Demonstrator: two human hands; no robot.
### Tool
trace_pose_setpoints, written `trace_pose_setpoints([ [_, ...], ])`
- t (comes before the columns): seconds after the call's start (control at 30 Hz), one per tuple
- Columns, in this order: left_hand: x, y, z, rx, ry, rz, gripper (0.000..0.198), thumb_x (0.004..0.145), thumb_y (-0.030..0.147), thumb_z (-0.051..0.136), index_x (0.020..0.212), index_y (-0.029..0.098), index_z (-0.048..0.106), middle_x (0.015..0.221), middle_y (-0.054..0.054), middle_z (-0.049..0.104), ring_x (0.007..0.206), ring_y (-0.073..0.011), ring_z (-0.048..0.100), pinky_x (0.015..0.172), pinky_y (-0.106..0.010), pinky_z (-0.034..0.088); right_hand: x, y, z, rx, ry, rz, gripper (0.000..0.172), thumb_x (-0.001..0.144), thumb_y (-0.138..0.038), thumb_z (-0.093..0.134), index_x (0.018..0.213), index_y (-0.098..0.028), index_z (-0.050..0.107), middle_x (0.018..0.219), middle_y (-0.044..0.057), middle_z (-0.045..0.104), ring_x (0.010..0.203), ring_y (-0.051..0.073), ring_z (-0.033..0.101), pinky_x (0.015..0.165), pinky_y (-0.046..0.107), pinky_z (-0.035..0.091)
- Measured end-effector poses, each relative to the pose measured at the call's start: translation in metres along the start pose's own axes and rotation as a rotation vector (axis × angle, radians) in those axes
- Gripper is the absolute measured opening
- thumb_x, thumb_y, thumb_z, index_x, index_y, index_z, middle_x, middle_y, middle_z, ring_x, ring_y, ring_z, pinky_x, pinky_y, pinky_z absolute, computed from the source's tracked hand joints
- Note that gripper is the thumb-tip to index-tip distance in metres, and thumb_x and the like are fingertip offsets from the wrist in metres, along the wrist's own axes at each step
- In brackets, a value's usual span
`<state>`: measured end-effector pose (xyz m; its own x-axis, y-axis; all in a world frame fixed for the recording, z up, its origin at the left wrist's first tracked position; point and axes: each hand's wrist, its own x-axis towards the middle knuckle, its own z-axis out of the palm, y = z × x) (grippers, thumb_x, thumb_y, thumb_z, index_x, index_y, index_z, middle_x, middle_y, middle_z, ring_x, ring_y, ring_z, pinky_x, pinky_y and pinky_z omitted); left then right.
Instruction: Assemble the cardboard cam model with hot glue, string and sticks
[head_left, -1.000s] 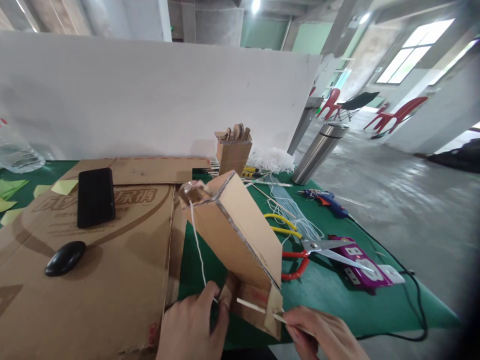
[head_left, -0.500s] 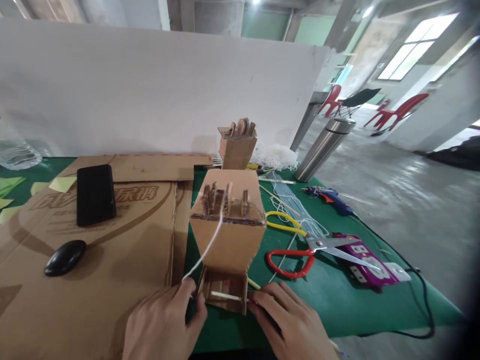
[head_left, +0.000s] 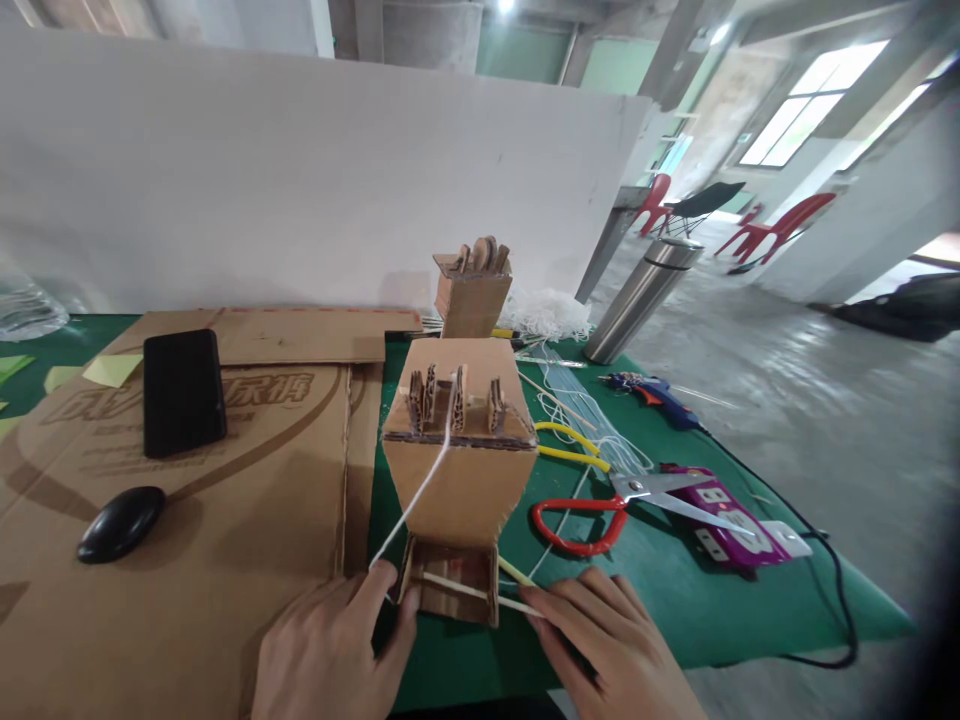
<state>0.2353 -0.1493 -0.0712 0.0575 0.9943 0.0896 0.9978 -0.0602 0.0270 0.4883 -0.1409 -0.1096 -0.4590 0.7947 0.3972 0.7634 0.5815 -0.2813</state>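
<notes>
A cardboard model [head_left: 459, 490] stands in front of me, with upright cardboard pieces on its top and a small open cardboard tray [head_left: 454, 607] at its near end. A thin pale stick [head_left: 457, 586] crosses the tray and sticks out past its right wall. My right hand [head_left: 607, 640] pinches the stick's outer end, right of the tray. White string [head_left: 420, 492] runs from the model's top down to my left hand [head_left: 337, 635], whose thumb and forefinger close on it by the tray's left wall. The string's far end is partly hidden by my fingers.
Scissors [head_left: 581, 527] with red and yellow handles lie to the right, beside a purple packet [head_left: 739, 525] and a glue gun [head_left: 656, 398]. A steel flask [head_left: 643, 300] stands behind. Flat cardboard [head_left: 262, 520] at left holds a phone [head_left: 184, 393] and a mouse [head_left: 121, 524].
My right hand has moved right, away from the tray wall, and more of the stick shows outside that wall. My left hand stays by the left wall with the string.
</notes>
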Motion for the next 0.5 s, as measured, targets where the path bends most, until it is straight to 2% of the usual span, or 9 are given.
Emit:
trace_pose_setpoints([
  [0.17,0.000,-0.001,0.001,-0.005,-0.015,-0.002,0.016,0.092,0.025,0.053,0.084,0.030,0.066,0.066,0.007,0.075,0.062,-0.0196,0.073,0.058,-0.027,0.047,0.001,0.003,0.006,-0.039,-0.029,-0.009,0.025,0.096,-0.020,0.056,0.115,-0.029,0.068,0.083,0.000,0.066,0.076,0.016,0.060,0.068,0.029,0.045],
  [0.37,0.000,-0.001,0.002,-0.021,0.012,0.005,0.016,0.092,0.026,0.052,0.084,0.031,0.066,0.065,0.006,0.074,0.064,-0.0198,0.073,0.061,-0.027,0.049,0.009,0.002,0.006,-0.024,-0.058,0.003,0.028,0.092,-0.010,0.055,0.107,-0.030,0.067,0.087,0.000,0.065,0.081,0.019,0.057,0.074,0.031,0.043],
  [0.5,0.000,-0.001,0.002,-0.009,0.017,0.006,0.015,0.090,0.025,0.055,0.083,0.031,0.066,0.066,0.008,0.075,0.060,-0.0193,0.072,0.060,-0.027,0.050,0.013,-0.004,0.002,-0.006,-0.024,-0.015,0.026,0.091,-0.007,0.049,0.096,-0.026,0.066,0.078,0.000,0.064,0.075,0.019,0.054,0.070,0.031,0.039],
])
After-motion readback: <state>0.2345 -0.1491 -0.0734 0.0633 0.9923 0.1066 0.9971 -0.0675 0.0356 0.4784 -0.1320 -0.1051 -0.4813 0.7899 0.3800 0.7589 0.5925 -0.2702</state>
